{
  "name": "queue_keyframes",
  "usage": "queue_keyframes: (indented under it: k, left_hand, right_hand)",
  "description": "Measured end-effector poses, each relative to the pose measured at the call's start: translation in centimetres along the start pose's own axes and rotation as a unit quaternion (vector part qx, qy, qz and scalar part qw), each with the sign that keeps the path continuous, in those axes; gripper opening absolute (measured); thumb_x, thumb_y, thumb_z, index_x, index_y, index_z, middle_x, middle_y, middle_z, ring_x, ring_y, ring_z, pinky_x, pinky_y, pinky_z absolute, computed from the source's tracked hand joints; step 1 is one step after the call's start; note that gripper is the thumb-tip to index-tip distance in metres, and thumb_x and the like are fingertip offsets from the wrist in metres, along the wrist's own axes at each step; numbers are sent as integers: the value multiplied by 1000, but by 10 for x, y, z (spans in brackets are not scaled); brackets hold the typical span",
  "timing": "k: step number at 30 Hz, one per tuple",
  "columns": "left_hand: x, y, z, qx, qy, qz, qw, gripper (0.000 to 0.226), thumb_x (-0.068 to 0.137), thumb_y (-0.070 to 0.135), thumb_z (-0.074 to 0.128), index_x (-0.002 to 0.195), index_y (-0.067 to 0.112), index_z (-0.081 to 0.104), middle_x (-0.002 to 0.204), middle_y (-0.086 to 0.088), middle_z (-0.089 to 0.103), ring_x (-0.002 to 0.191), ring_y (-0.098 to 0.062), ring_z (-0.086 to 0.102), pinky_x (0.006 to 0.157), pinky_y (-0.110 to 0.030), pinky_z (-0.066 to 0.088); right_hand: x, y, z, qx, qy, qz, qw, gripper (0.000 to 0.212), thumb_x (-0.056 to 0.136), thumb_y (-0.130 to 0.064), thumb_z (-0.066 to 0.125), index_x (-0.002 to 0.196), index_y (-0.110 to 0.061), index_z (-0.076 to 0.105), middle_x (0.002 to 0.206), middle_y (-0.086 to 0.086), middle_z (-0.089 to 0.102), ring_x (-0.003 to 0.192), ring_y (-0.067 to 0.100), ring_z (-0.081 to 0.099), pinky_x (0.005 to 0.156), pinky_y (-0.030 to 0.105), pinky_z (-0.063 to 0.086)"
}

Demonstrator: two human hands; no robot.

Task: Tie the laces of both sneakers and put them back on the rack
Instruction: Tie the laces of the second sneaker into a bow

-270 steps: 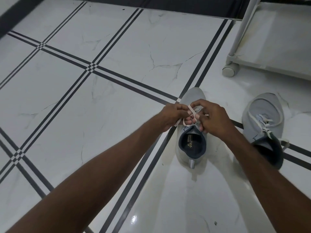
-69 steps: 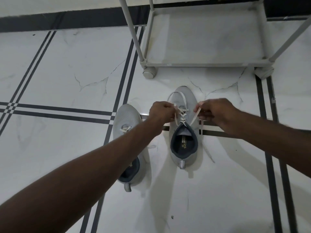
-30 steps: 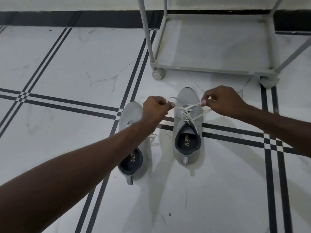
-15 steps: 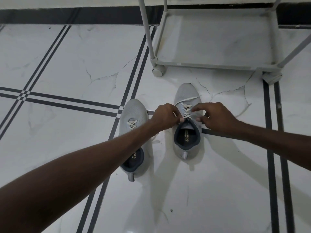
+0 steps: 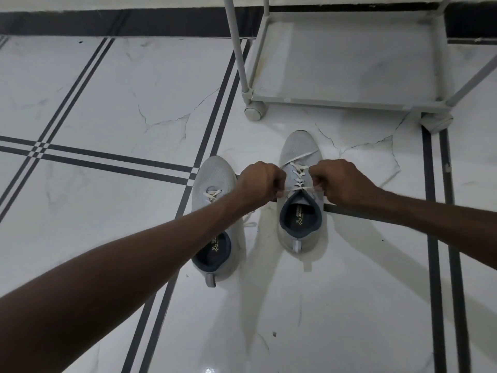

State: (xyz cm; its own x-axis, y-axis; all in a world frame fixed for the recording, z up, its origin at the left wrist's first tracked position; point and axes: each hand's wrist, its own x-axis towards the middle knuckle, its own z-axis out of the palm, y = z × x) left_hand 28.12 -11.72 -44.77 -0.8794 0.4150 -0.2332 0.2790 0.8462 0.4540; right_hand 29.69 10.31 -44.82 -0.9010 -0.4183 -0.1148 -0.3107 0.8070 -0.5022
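Sneakers sitting side by side on the white marble floor, toes pointing at the rack, neither yet on its shelf. Judging the job as roughly mid-way: left sneaker lying with laces crossed neatly, bow itself hidden behind the left forearm, so tied or not, impossible to say for sure. Right sneaker being worked on now.

Left hand and right hand both curled closed, each pinching one end of the lace, pulling it taut and level across the top of the tongue, just above the dark opening. Looking like the first crossing being cinched; no loops showing yet. Remaining, by this reading: forming and tightening the bow, then lifting both shoes onto the rack.

Compared with half a second back: hands then sitting close together, fingers down at the eyelets; now drawn apart sideways with the lace stretched straight between them. Shoes and rack keeping their places.
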Motion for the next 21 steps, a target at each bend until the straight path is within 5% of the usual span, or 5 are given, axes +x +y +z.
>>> queue_keyframes:
  k: [3,7,11,16,21]
  left_hand:
    - [-11,-12,12,20,-28,-2,999,7,74,10,73,75,16,74,77,-1,76,75,-21,71,68,-30,55]
    - [-11,-14,14,22,-49,0,999,4,73,17,78,76,18,76,75,-1,77,74,-20,71,69,-31,56]
    - [-15,-20,1,-81,-99,-31,991,4,78,4,72,79,7,74,73,-7,77,63,-20,74,63,-25,57]
    - [-30,-39,-41,-240,-161,-92,953,12,85,16,74,84,4,74,72,-10,71,64,-21,66,70,-31,55]
    - [-28,-25,-66,-389,-211,-68,894,21,88,32,65,85,12,71,88,-8,70,82,-19,66,77,-26,53]
  right_hand:
    - [-18,4,15,-155,-56,-92,982,31,64,-2,68,88,-16,56,92,7,59,77,32,58,57,37,44]
    - [-22,6,19,-171,-70,-86,979,36,64,6,61,92,-15,56,96,7,59,82,33,58,56,37,41]
    - [-17,9,10,-89,-90,-6,992,24,78,-6,63,74,-23,45,79,-4,51,74,27,56,60,32,37]
    - [-15,2,-38,40,-177,52,982,20,82,-16,73,68,-26,63,56,-16,65,56,3,62,67,30,49]
    - [-22,-3,-62,282,-169,65,942,7,85,-19,73,84,-12,74,78,7,75,61,12,66,63,18,51]
